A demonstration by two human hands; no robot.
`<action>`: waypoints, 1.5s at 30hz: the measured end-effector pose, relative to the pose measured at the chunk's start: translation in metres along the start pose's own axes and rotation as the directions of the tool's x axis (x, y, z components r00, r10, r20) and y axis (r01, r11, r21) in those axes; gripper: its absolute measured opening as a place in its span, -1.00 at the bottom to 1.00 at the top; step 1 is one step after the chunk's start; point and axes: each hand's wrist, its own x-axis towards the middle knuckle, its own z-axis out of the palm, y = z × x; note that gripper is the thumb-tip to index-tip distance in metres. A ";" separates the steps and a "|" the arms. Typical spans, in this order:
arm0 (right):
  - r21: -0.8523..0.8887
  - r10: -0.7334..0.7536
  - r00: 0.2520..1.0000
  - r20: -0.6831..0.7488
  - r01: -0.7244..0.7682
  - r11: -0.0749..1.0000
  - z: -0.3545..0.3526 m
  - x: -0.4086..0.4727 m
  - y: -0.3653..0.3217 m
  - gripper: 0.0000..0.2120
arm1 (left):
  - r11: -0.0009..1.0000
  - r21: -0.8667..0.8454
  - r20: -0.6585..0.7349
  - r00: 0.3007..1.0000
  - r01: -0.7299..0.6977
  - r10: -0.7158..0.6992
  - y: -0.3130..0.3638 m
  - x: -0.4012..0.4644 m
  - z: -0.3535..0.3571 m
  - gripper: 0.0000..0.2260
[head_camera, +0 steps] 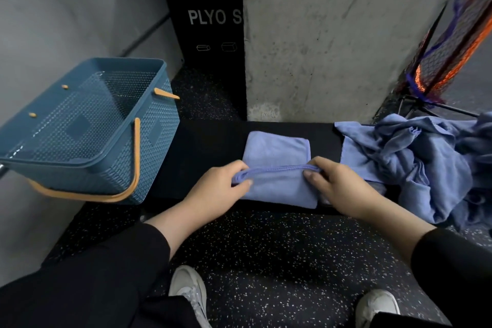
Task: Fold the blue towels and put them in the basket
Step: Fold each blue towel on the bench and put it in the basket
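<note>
— Two pale grey canvas shoes (189,291) on the black speckled rubber floor (279,261) sit closest to the head camera, with black sleeves running up to both hands. What are the hands doing?

— Left hand (218,189) pinches the left end of a hemmed edge of the half-folded light blue cloth towel (277,165); thumb and curled fingers have closed on the fabric. Right hand (340,186) grips the right end of that same edge in the same way. Neither hand has slack; the edge is stretched taut between them.

— Why hold it like that?

— I'd judge the taut edge keeps the fold straight while it's carried across the towel's other half, which lies flat on the low black padded tabletop (207,146).

— And the remaining towels?

— They lie as a crumpled heap of blue towels (426,160) on the right end of the tabletop, touching the wall-side corner of the one being folded, probably within reach for the next pick.

— Where's the basket?

— That teal woven-pattern plastic basket with orange handles (87,125) stands at the left, tilted toward the person, its mouth open; I can see no folded towel inside
</note>
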 end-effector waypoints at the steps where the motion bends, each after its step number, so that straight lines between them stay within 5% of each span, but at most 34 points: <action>1: 0.057 0.027 0.999 -0.020 -0.026 0.998 -0.003 0.003 0.000 -0.83 | 0.995 -0.102 -0.010 1.000 0.001 -0.002 0.003 0.003 -0.004 -0.92; 4: 0.198 0.111 0.991 -0.081 -0.093 0.976 -0.008 0.016 0.003 -0.82 | 0.965 -0.260 -0.019 0.999 0.041 -0.048 0.005 0.019 -0.008 -0.89; 9: 0.299 0.198 0.969 -0.148 -0.147 0.943 -0.010 0.048 0.008 -0.75 | 0.953 -0.285 -0.127 0.982 0.102 -0.143 0.007 0.061 -0.006 -0.79; 15: 0.055 0.247 0.957 -0.149 -0.241 0.969 -0.008 0.092 0.009 -0.72 | 0.936 -0.295 -0.117 0.965 0.191 -0.233 -0.006 0.103 -0.002 -0.96; 18: -0.035 0.255 0.955 -0.149 -0.263 0.964 0.001 0.107 0.018 -0.71 | 0.962 -0.158 -0.154 0.956 0.224 -0.248 -0.014 0.116 0.005 -0.92; 26: -0.186 0.273 0.931 -0.243 -0.321 0.929 0.016 0.114 0.038 -0.70 | 0.981 0.041 -0.274 0.946 0.190 -0.172 -0.030 0.130 0.010 -0.71; 29: -0.173 0.249 0.927 -0.279 -0.303 0.937 0.022 0.112 0.044 -0.71 | 0.994 0.108 -0.362 0.931 -0.011 0.049 -0.031 0.128 0.005 -0.78; 32: -0.166 0.278 0.918 -0.284 -0.332 0.928 0.025 0.112 0.046 -0.72 | 0.936 0.248 -0.165 0.941 -0.252 0.297 -0.029 0.121 0.002 -0.63; 35: -0.239 0.256 0.915 -0.313 -0.336 0.911 0.026 0.109 0.047 -0.72 | 0.887 0.377 0.165 0.961 -0.269 0.221 -0.036 0.111 0.010 -0.33; 38: -0.359 -0.047 0.902 -0.430 -0.123 0.925 0.022 0.108 0.040 -0.73 | 0.866 0.437 0.271 0.954 -0.243 0.131 -0.043 0.106 0.016 -0.36; 42: -0.344 -0.359 0.927 -0.109 0.304 0.888 0.024 0.104 0.016 -0.58 | 0.843 0.489 0.307 0.949 -0.224 0.074 -0.036 0.106 0.020 -0.37; 45: -0.397 -0.176 0.956 0.237 0.260 0.880 0.034 0.088 0.025 -0.23 | 0.840 0.498 0.337 0.941 -0.215 0.041 -0.040 0.107 0.020 -0.36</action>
